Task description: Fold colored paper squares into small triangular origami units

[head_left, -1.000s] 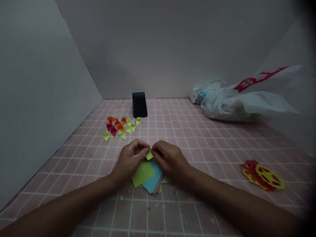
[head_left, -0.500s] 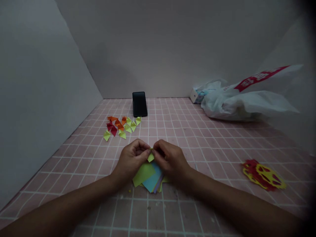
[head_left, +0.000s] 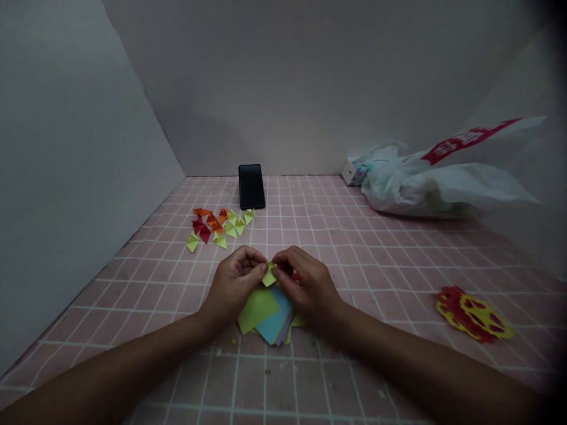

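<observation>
A small folded yellow-green paper piece (head_left: 269,276) is pinched between my two hands, near the middle of the view. My left hand (head_left: 235,282) grips its left edge with thumb and fingers. On its other side, my right hand (head_left: 309,284) has thumb and fingertips closed at the paper's edge. Below and between the hands lies a loose stack of coloured paper sheets (head_left: 274,321), green, blue and purple, partly covered by my right hand. A bit of red shows behind my right fingers; I cannot tell what it is.
Several folded paper pieces (head_left: 215,224), red, orange and yellow, lie left of centre. A black phone (head_left: 251,186) leans near the back wall. At the back right are a white plastic bag (head_left: 411,189) and a small box (head_left: 349,172). Red and yellow cut-outs (head_left: 473,314) lie on the right.
The folded paper has shifted slightly up and left, and more of its top shows between the fingers. My right fingers have spread a little, uncovering something red behind them.
</observation>
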Motion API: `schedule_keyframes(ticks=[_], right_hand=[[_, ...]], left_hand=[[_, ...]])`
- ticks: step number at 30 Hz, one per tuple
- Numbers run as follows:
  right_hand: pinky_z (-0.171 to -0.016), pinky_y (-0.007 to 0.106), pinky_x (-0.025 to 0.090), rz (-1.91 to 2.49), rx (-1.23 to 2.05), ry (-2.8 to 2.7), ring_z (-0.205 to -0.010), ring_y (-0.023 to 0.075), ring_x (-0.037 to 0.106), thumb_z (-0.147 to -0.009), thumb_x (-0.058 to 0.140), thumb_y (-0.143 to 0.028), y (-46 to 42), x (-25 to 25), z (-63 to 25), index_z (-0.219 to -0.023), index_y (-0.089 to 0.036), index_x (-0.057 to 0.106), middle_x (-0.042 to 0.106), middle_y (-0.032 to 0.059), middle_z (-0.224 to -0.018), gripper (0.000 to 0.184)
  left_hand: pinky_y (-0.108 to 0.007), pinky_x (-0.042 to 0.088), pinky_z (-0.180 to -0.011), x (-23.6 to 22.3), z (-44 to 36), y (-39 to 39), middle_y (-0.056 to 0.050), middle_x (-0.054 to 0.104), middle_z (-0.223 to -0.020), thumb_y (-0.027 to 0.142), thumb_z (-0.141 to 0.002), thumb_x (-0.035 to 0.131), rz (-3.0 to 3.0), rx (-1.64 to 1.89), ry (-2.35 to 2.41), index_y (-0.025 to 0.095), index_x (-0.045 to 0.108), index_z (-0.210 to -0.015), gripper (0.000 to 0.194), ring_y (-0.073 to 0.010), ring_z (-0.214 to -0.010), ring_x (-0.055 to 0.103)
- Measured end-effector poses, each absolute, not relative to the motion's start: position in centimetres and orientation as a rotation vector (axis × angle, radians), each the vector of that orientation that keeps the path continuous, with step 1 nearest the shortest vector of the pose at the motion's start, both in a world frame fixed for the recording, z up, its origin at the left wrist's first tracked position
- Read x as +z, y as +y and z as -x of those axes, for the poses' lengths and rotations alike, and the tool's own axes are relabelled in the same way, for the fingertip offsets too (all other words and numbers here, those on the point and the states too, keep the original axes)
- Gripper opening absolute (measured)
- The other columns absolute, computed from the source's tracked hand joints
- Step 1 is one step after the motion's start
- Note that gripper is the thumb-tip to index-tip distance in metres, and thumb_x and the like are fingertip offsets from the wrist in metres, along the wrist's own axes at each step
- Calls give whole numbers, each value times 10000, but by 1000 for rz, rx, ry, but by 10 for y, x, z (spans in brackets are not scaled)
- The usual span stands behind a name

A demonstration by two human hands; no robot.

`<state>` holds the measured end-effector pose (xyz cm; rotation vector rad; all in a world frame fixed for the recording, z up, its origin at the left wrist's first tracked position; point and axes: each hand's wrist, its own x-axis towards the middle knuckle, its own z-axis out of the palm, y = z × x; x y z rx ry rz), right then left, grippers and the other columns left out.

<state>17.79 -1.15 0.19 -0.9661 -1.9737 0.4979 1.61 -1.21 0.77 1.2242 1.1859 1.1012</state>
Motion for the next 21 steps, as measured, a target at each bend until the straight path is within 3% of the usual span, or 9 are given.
schedule_keyframes(ticks=[4,12,21], right_hand=[[-662,274,445,900,409,-2064,-730,157,535,-894,466,-105,-11,1,-178,-839,-172,549,566,45,-778,120],[-623,291,462,720,-68,-2228,-711,176,540,-935,418,-113,-9,-6,-183,-865,-106,623,603,98,-764,217],[-612,288,467,677,-116,-2222,-730,179,557,-920,457,-113,-4,-9,-186,-950,-103,633,614,97,-764,180]], left_hand=[[-181,423,-576,6,-16,-11,33,577,-721,250,-724,698,-1193,1119,1184,174,571,-827,180,-81,-631,541],[-166,425,-564,4,-15,-12,46,565,-703,264,-755,677,-1137,1139,1155,189,548,-889,200,-66,-605,539],[-168,434,-569,7,-14,-13,41,576,-720,301,-776,670,-1096,1137,1116,194,556,-916,209,-67,-614,546]])
